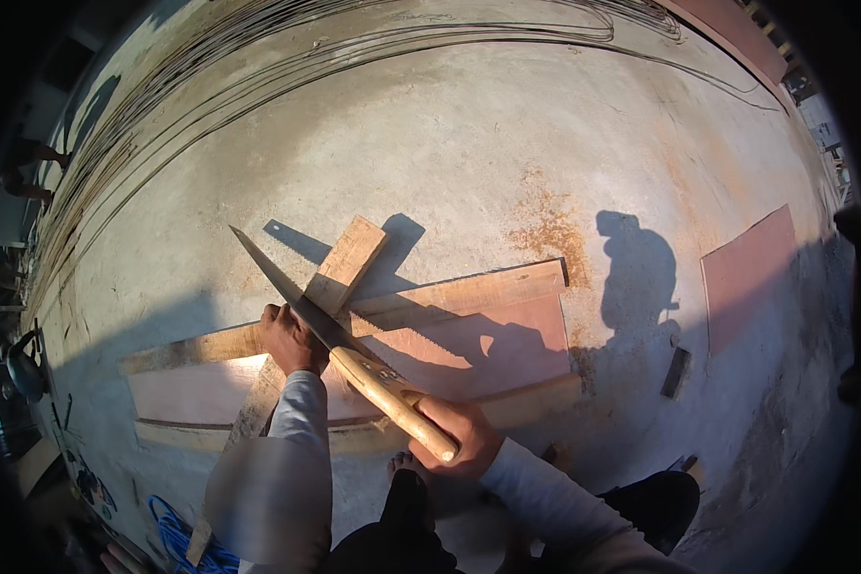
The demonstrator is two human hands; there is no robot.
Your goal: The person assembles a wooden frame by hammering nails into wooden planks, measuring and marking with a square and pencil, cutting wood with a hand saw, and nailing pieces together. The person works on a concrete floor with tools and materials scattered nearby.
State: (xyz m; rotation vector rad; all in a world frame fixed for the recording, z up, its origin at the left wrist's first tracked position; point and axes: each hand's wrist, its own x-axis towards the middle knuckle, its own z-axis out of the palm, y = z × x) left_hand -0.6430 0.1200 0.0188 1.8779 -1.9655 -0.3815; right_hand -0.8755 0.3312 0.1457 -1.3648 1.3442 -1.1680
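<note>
Handsaw (pixel 301 304) gripped by right hand (pixel 454 435), left hand (pixel 292 340) seemingly steadying plank (pixel 330 287)

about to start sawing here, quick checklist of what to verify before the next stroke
1. Right hand grips the saw handle: ok.
2. Left hand steadies the slat: ok.
3. Left hand away from the blade: not ok, right beside it.
4. Slat rests across the long plank: ok.
5. Bare foot away from the cut: ok.
6. Cut mark on the slat: cannot tell.
</note>
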